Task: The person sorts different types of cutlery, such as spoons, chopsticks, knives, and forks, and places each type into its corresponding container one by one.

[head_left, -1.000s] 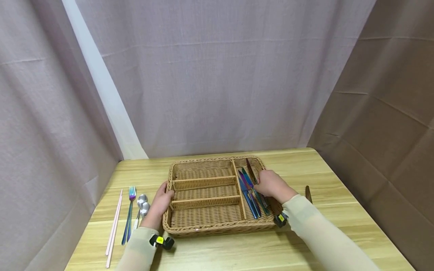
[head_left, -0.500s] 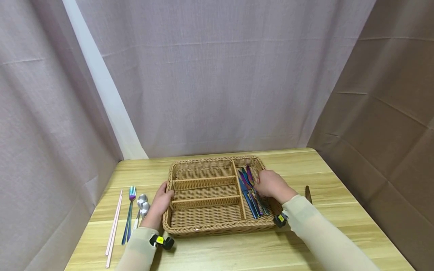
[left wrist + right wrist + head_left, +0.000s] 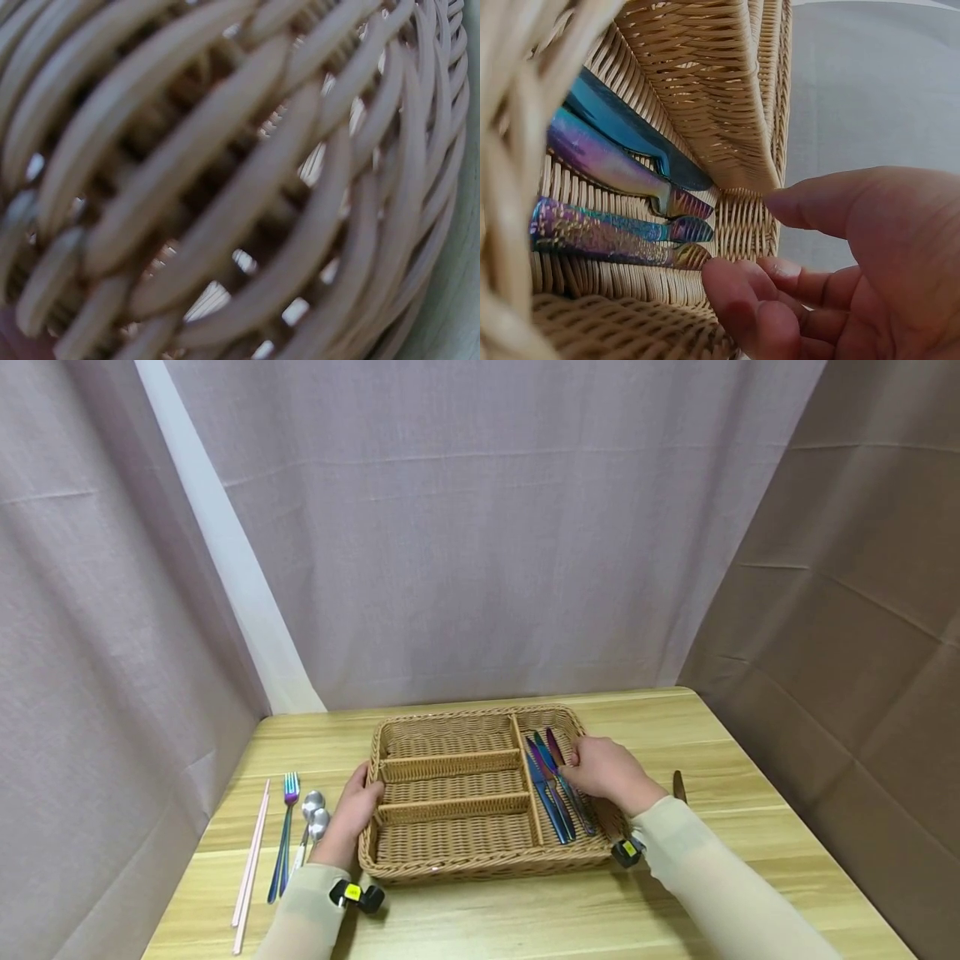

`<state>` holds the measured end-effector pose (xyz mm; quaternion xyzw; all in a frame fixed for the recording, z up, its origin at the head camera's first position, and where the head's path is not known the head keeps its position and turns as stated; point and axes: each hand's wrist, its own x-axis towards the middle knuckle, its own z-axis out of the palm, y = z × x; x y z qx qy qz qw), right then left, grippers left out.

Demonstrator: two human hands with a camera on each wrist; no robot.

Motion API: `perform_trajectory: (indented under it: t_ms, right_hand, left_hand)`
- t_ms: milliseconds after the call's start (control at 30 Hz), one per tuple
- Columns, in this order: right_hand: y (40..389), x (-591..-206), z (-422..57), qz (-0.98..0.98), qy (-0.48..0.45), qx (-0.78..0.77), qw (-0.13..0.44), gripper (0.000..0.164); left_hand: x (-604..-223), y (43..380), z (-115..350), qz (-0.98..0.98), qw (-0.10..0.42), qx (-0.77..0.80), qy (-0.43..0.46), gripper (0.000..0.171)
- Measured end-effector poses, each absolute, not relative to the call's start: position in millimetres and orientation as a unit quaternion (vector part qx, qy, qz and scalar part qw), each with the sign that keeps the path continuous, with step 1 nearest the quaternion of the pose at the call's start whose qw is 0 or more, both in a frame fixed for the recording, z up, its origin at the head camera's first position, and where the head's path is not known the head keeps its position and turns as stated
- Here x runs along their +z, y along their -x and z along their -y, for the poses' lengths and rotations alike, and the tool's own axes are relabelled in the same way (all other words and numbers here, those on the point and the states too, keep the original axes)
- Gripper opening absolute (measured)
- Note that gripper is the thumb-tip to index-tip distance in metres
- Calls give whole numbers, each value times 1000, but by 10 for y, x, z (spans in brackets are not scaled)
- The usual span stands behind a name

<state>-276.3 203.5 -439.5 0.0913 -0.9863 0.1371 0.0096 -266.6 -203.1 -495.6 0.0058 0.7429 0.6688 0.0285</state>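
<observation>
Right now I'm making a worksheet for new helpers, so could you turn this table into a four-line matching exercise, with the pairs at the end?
1. Chopsticks
2. Spoons
3. Knives
4. Left hand

A. Inside the right-hand compartment of the wicker basket
B. Gripping the basket's left side
C. Pink, lying on the table
D. Silver-coloured bowls, on the table beside the left forearm

Pairs: 1-C, 2-D, 3-A, 4-B
</observation>
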Motion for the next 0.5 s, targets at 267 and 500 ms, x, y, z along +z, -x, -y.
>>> perform_trajectory:
  t_ms: [267,500]
  right_hand:
    - [2729,-4414,-2186,985,-77,152,7,34]
    - [2739,-4371,-2450,987,-55,154,-1,46]
  left_hand:
    - [-4964,2666,2030,-746,28,666,-9,61]
    - [-4964,2676,2031,-750,22,661,-12,61]
